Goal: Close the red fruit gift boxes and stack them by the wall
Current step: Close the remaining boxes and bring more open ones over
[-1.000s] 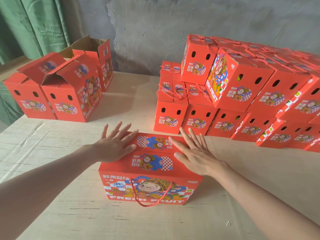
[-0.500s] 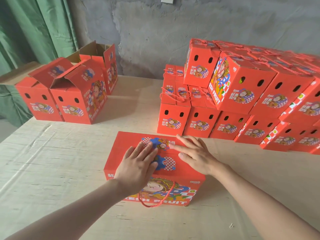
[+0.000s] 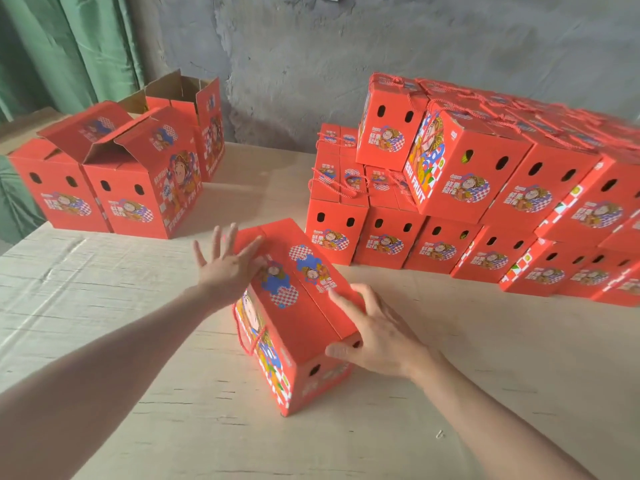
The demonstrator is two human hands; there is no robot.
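While its fingers are spread wide and flat, the left hand [image 3: 230,268] presses against the far left upper edge of the closed red gift box [image 3: 304,313], gripping nothing. The right hand [image 3: 375,332] lies open too, palm on the box's near right side, fingers reaching over the top flap and thumb against the end panel beside an oval vent hole. Neither hand is clamped around the box; both rest flat on it.

The box stands on the pale desk [image 3: 138,341] at an angle, one corner pointing toward the camera, its top flaps folded shut and its red cord handle [image 3: 247,337] hanging down the printed left face.

Beyond it, to the right, the stack of closed boxes [image 3: 485,188] sits in two layers running back toward the grey wall [image 3: 311,64], cord handles lying over their tops. At the far left of the desk, well apart from the stack, stand three open boxes [image 3: 131,174] with flaps raised, the rearmost showing its brown cardboard inside. A green curtain [image 3: 62,46] hangs behind them.
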